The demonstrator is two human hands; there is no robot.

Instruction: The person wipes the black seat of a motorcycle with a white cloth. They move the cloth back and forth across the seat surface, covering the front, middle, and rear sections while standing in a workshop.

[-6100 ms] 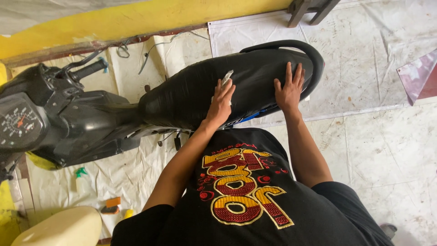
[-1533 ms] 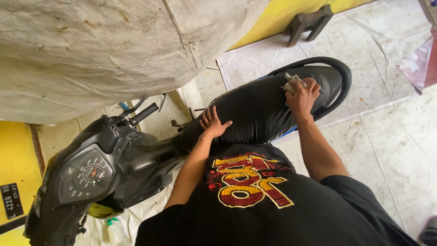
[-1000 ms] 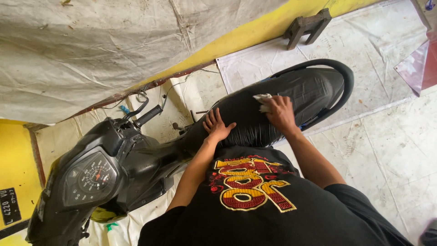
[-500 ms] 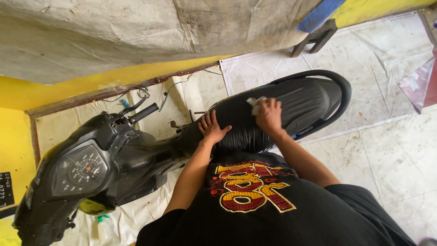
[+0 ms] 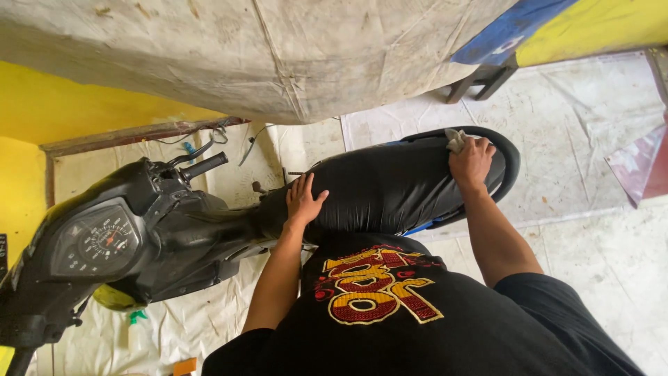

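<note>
A black scooter (image 5: 160, 230) stands in front of me, its dashboard at the left and its long black seat (image 5: 390, 188) running to the right. My left hand (image 5: 303, 202) lies flat with fingers spread on the front end of the seat. My right hand (image 5: 471, 160) rests at the rear end of the seat, closed on a small grey-white cloth (image 5: 455, 139) pressed against the seat near the rear grab rail (image 5: 506, 150). My black shirt with a red and yellow print fills the lower frame.
A large dirty canvas sheet (image 5: 278, 56) hangs overhead at the top. White sheeting (image 5: 577, 132) covers the floor. A dark stool leg (image 5: 480, 80) stands behind the scooter. Yellow wall at left, a small green-capped bottle (image 5: 136, 327) below the scooter's front.
My right hand has slid with the cloth from the middle of the seat back to its rear end. The left hand stayed on the seat's front. The view shifted slightly.
</note>
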